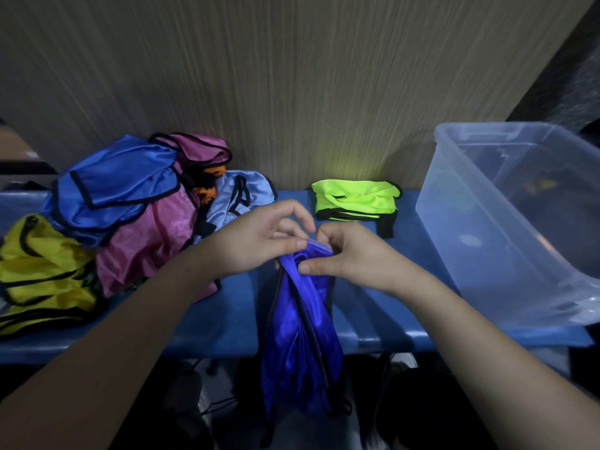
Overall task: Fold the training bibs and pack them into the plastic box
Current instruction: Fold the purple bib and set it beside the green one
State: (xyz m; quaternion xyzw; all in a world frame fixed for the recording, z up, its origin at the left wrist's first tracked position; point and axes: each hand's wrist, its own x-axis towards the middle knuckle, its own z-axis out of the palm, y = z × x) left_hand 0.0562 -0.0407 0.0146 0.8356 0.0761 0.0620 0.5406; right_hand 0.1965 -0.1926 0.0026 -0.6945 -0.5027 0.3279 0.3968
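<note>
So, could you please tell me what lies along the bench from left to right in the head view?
Yellow bibs → pink bib → held blue bib → green bib → plastic box.

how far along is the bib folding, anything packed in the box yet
Early. One neon green bib lies folded on the blue bench; whether the plastic box holds anything is unclear. Left hand and right hand pinch a dark blue bib. The bib pile remains.
</note>
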